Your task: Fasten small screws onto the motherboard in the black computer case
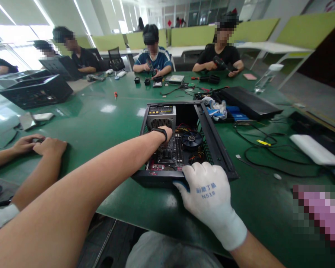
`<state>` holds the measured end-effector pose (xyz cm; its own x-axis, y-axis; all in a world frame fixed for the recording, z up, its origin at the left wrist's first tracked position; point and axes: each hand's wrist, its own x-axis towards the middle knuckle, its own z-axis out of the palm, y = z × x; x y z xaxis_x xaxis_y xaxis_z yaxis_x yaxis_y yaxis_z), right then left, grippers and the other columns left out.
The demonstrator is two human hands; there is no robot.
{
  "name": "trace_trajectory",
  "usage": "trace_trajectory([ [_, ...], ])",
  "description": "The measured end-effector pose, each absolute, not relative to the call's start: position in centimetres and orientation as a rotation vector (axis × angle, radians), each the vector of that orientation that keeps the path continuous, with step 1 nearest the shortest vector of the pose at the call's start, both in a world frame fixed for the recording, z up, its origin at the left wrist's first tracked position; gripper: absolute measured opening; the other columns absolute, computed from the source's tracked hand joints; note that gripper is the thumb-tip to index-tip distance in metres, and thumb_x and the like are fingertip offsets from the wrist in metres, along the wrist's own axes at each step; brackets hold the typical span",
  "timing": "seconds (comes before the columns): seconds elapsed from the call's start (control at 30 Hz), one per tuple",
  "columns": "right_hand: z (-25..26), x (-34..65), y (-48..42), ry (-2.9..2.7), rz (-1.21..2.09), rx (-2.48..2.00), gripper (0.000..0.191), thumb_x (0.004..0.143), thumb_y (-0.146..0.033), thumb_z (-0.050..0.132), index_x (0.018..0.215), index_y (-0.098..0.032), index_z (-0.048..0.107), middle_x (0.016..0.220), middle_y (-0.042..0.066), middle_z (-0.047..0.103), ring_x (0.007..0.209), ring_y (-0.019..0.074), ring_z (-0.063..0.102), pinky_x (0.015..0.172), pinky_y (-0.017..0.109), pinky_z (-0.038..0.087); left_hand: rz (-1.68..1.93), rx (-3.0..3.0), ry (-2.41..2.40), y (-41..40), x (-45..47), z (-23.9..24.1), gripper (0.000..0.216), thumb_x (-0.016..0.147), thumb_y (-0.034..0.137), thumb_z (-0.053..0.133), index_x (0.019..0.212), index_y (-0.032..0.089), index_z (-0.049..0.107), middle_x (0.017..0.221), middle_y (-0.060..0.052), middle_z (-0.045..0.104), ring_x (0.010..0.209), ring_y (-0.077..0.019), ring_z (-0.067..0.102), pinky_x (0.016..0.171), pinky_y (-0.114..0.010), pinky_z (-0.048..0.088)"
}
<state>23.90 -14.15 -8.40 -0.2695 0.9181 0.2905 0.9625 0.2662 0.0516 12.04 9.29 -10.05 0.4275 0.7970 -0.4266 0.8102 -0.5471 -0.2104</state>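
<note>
— Where was the case (215,145)?
— Centre frame, open on the green table (100,123). The left hand (166,131) was sunk inside, its fingers hidden, grip impossible to tell. The gloved right hand (209,193) curled over the near rim, holding it.

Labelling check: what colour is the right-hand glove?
White, with blue lettering on its back; the glove shows best in the head view.

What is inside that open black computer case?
A grey power box, a round fan, a circuit board and wires. The left hand reaches in and hides what lies beneath it. The gloved right hand covers the case's near edge.
</note>
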Motion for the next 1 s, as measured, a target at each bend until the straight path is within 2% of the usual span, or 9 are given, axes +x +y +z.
trace_trajectory([
  [0.63,-8.3,23.9,-14.1,-2.325,-0.332,-1.757,0.024,0.084,-0.048,0.056,0.089,-0.024,0.056,0.079,0.005,0.052,0.076,0.0245,0.043,0.066,0.037,0.016,-0.760,2.621,1.488,9.2,12.0,-9.9,0.061,0.056,0.028,0.085,0.111,0.007,0.072,0.108,-0.020,0.072,0.100,-0.0307,0.068,0.085,-0.032,0.055],
  [0.87,-8.3,23.9,-14.1,-2.320,-0.327,-1.752,0.025,0.084,-0.048,0.057,0.089,-0.024,0.056,0.080,0.005,0.053,0.076,0.0246,0.044,0.067,0.037,0.016,-0.757,2.584,1.544,8.6,12.0,-9.4,0.061,0.052,0.026,0.086,0.110,0.013,0.073,0.112,-0.017,0.071,0.105,-0.0288,0.067,0.092,-0.030,0.052],
  [1.0,-8.3,23.9,-14.1,-2.320,-0.314,-1.763,0.025,0.084,-0.049,0.057,0.088,-0.024,0.055,0.079,0.004,0.053,0.076,0.0236,0.043,0.067,0.036,0.016,-0.772,2.597,1.514,8.7,12.1,-9.5,0.060,0.054,0.029,0.085,0.110,0.010,0.073,0.112,-0.019,0.071,0.102,-0.0289,0.068,0.089,-0.030,0.053],
])
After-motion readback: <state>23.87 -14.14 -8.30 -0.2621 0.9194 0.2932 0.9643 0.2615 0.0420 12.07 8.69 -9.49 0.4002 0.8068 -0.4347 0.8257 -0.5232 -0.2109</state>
